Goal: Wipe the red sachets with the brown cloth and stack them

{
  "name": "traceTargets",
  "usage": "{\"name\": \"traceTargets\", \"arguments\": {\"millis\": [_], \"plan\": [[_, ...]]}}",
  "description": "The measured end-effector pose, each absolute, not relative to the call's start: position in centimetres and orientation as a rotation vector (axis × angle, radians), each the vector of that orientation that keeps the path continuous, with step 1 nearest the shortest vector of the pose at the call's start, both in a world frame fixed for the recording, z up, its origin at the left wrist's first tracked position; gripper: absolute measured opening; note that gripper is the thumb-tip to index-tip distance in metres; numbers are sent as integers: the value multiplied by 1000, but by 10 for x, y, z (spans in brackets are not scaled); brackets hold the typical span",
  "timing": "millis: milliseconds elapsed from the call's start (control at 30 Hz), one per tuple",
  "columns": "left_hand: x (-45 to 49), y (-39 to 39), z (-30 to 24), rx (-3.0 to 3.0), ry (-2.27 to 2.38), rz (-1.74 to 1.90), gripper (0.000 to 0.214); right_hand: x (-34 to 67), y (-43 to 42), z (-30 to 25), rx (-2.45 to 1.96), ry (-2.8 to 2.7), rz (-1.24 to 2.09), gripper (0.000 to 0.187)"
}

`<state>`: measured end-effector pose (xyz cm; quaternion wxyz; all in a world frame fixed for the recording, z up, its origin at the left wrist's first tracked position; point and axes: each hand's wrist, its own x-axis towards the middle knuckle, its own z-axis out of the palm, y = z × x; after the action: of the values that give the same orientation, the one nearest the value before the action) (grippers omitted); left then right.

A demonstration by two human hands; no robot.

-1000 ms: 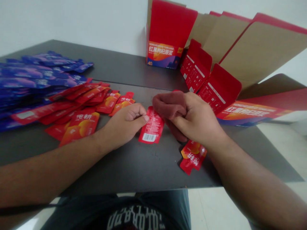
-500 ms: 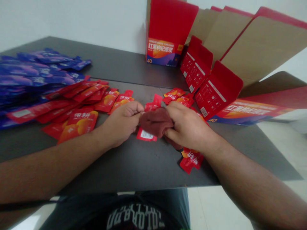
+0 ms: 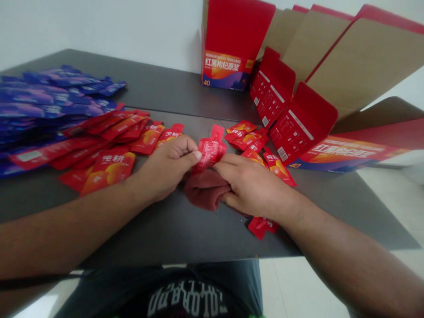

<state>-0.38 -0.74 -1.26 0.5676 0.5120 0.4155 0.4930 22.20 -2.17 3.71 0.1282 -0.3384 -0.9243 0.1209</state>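
My left hand (image 3: 174, 165) pinches the left edge of a red spouted pouch (image 3: 210, 151), whose printed back faces up. In my right hand (image 3: 253, 183) is a brown cloth (image 3: 207, 189), bunched over the lower end of that pouch. The fingers of the right hand lie against the pouch's right side. Close by on the right are more red pouches (image 3: 247, 134) with orange pictures, and one (image 3: 263, 226) partly under my right wrist.
Red pouches (image 3: 111, 170) are heaped at the left, beside a large pile of blue pouches (image 3: 49, 99). At the back stands a red carton (image 3: 225, 70); open cartons (image 3: 347, 152) with raised flaps stand at the right. The dark table's front edge (image 3: 198, 264) is near my body.
My right hand and the brown cloth have moved down toward me along the pouch, uncovering its upper printed part. My left hand keeps its pinch.
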Motion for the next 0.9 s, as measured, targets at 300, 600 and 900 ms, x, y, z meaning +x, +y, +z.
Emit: {"name": "traceTargets", "arguments": {"millis": [300,600,900], "plan": [[3,-10,-8,1076,955,1141,23,226,-14,38,-1210,-2411,123,18],[3,-8,-8,1086,944,1173,21,230,-11,41,-1296,-2379,48,16],[-3,-6,-13,1202,978,1188,16,222,-25,40,-1056,-2696,295,16]]}}
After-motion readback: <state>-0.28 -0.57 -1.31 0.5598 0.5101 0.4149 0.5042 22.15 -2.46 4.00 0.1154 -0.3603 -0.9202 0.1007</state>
